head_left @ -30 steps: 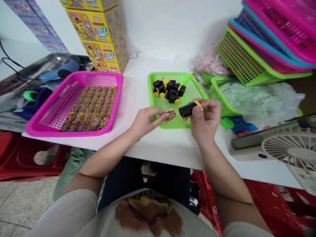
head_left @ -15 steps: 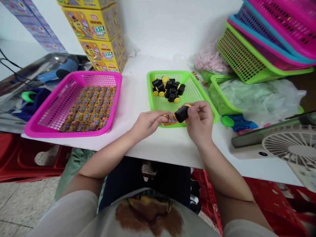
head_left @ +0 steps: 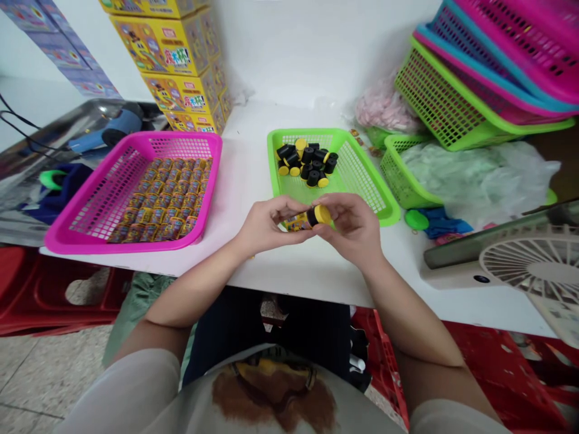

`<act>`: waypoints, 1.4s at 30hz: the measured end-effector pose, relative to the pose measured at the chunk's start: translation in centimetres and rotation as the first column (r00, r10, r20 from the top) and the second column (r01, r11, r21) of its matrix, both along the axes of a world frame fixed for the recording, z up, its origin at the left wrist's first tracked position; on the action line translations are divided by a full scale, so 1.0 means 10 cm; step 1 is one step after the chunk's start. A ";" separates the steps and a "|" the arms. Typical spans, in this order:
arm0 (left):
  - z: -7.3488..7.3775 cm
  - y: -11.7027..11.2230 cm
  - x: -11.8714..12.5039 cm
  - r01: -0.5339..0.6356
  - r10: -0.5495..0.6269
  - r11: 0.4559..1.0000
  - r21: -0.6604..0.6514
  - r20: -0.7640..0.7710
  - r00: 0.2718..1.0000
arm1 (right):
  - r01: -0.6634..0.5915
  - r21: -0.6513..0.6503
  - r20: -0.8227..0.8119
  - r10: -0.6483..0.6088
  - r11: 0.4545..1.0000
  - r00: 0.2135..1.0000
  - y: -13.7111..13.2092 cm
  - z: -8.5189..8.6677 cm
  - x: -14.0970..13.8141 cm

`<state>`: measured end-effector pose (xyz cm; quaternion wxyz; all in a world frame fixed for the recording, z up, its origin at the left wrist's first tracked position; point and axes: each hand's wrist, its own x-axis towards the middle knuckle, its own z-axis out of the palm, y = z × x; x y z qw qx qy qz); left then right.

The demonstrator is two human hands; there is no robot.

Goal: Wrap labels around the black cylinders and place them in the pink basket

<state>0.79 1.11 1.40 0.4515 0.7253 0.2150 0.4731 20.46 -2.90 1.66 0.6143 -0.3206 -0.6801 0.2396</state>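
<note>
In front of the green basket, my left hand (head_left: pixel 266 228) is closed around a small printed sleeve (head_left: pixel 296 223), orange and colourful. Partly inside that sleeve is a small black tub with a yellow lid (head_left: pixel 321 214), lying on its side with the lid towards the right. The fingers and thumb of my right hand (head_left: pixel 355 230) press at the lid end. Several more black tubs with yellow lids (head_left: pixel 312 164) lie loose in the green basket (head_left: pixel 380 196). To the left, a pink basket (head_left: pixel 106 246) holds rows of sleeved tubs (head_left: pixel 165 193).
Yellow printed boxes (head_left: pixel 181 57) are stacked at the back left, near a blue heat gun (head_left: pixel 115 128) on a metal tray. On the right are nested baskets (head_left: pixel 443 90), a green basket with plastic bags (head_left: pixel 402 175) and a fan (head_left: pixel 538 274) near the table's front edge.
The black tub has moved left into the sleeve, so less of its black side shows. My right hand has shifted slightly left and down, and my left fingers have wrapped further round the sleeve.
</note>
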 end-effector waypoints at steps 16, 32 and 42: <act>-0.02 -0.07 0.06 0.368 -0.377 0.896 -0.248 0.012 0.926 | 0.133 0.584 0.398 -0.426 0.800 0.813 -0.12 -0.17 -0.16; -0.07 -0.19 0.11 0.119 -0.120 0.993 -0.016 -0.029 0.992 | 0.122 0.646 0.354 -0.437 0.754 0.827 -0.10 -0.28 -0.16; 0.06 -0.09 -0.04 0.366 -0.384 0.920 -0.138 -0.140 0.913 | -0.073 0.573 0.531 -0.302 0.816 0.792 -0.12 -0.32 0.09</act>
